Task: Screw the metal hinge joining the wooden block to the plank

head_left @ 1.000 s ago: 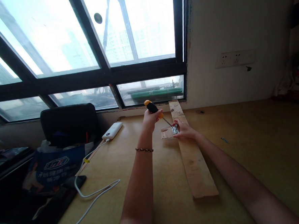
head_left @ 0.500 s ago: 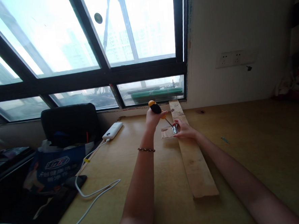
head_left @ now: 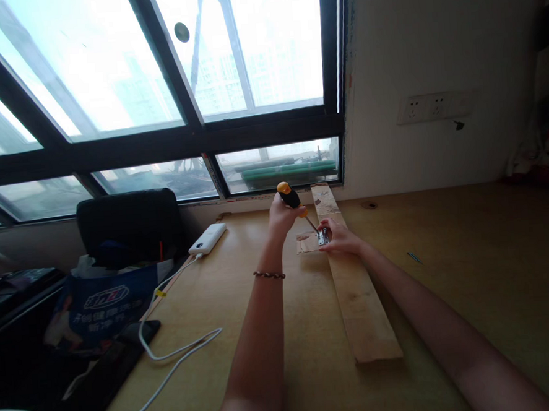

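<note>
On the desk, a plank runs away toward the window, where the right hand pins a metal hinge under its fingers and the left hand grips a tilted screwdriver, tip at the hinge.

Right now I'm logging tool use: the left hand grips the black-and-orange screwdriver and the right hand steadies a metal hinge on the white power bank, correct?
Not quite. In the head view the right hand steadies the hinge on the wooden plank, not the power bank. The left hand does grip the screwdriver.
</note>
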A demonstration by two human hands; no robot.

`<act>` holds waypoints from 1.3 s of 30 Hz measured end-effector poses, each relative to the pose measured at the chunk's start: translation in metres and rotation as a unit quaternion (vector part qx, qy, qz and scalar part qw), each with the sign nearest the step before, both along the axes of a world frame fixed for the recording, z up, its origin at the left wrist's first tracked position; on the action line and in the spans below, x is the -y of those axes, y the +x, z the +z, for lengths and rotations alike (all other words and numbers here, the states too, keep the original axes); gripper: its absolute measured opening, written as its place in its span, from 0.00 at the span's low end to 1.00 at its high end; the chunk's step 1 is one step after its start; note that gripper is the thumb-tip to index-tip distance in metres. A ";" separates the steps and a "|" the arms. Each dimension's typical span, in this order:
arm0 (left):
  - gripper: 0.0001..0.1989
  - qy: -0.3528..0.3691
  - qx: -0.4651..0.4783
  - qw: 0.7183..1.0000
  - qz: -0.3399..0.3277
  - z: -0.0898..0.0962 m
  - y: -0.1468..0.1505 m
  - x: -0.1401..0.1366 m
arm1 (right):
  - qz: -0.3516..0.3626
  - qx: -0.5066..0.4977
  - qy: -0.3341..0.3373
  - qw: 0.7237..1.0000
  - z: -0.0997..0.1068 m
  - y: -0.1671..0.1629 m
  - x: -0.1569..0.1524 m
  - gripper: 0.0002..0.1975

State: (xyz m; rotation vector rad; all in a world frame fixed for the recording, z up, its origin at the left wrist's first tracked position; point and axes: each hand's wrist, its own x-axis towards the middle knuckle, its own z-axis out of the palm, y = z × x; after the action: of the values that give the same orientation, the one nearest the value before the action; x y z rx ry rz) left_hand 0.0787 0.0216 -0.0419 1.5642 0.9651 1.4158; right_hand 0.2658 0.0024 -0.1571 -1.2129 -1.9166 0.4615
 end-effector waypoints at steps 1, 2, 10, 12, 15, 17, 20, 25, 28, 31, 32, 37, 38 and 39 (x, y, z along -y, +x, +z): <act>0.20 -0.009 0.008 1.000 -0.013 0.001 0.000 0.001 | -0.002 -0.001 0.000 1.000 0.000 0.000 0.000 0.36; 0.21 -0.016 0.016 0.999 -0.028 0.002 0.000 0.003 | -0.004 -0.002 0.001 1.000 0.000 0.000 0.001 0.35; 0.15 -0.040 0.014 0.995 -0.086 0.003 0.002 0.009 | -0.013 0.004 -0.001 1.000 0.001 0.000 0.002 0.32; 0.13 -0.039 -0.001 0.996 -0.076 0.002 0.003 0.007 | -0.012 0.001 0.001 1.000 0.001 0.000 0.002 0.32; 0.14 -0.041 0.000 0.997 -0.064 -0.001 0.004 0.002 | -0.009 -0.008 -0.001 1.000 0.001 0.000 0.002 0.32; 0.17 -0.033 -0.005 0.999 -0.035 -0.003 0.004 -0.001 | -0.009 -0.014 -0.005 1.000 0.001 0.000 0.002 0.32; 0.20 -0.010 -0.022 1.000 0.016 -0.004 0.003 -0.002 | -0.008 -0.017 -0.008 1.000 0.001 0.000 0.002 0.32; 0.22 0.001 -0.011 1.000 0.019 -0.003 0.002 0.001 | -0.005 -0.019 -0.005 1.000 0.000 -0.001 0.001 0.33; 0.22 0.003 -0.005 1.000 -0.010 -0.002 0.003 0.002 | -0.006 -0.015 0.002 1.000 0.000 -0.001 0.001 0.33; 0.22 -0.029 0.033 0.996 -0.075 0.001 0.004 0.005 | -0.013 -0.008 0.003 1.000 0.000 -0.001 0.001 0.33; 0.21 -0.041 0.049 0.992 -0.105 0.001 0.004 0.006 | -0.014 -0.007 0.002 1.000 0.000 -0.002 0.001 0.33; 0.11 -0.043 0.076 0.982 -0.165 -0.003 0.009 0.010 | -0.013 -0.009 0.004 1.000 -0.001 -0.002 0.001 0.34; 0.10 -0.036 0.081 0.983 -0.160 -0.004 0.011 0.010 | -0.013 -0.009 0.005 1.000 -0.001 -0.002 0.000 0.34; 0.09 -0.030 0.088 0.983 -0.157 -0.006 0.014 0.010 | -0.012 -0.010 0.005 1.000 -0.002 -0.002 0.000 0.34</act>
State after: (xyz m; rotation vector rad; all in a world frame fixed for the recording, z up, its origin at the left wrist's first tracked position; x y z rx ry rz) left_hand 0.0927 0.0119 -0.0478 1.4464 0.6198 1.2652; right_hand 0.2638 0.0023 -0.1589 -1.2187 -1.8829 0.4484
